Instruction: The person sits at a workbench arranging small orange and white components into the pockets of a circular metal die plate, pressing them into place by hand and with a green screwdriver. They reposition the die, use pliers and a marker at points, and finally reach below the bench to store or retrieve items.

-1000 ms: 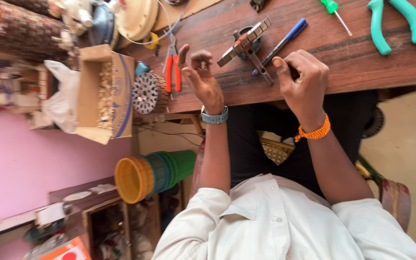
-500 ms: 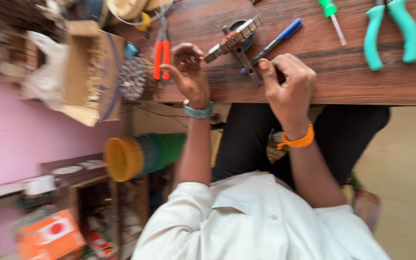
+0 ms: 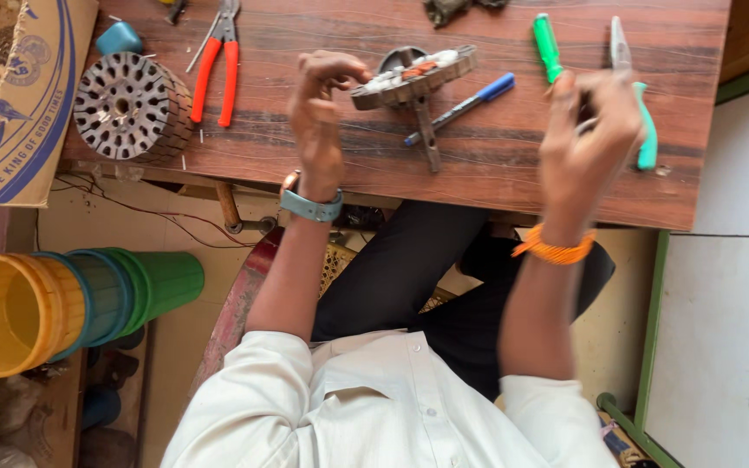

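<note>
Wooden bench point(image 3: 496, 173): left hand point(image 3: 318, 113) fingers pinching motor part point(image 3: 413, 74); right hand point(image 3: 587, 130) blurred, seemingly clamped on teal pliers point(image 3: 643, 130); could slip off near edge.

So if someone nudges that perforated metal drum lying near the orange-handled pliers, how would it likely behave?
The metal drum looks like solid stacked steel, so it is probably heavy for its size and rigid. It seems to lie partly on its curved side, so a sideways push might roll it toward the cardboard box.
</note>
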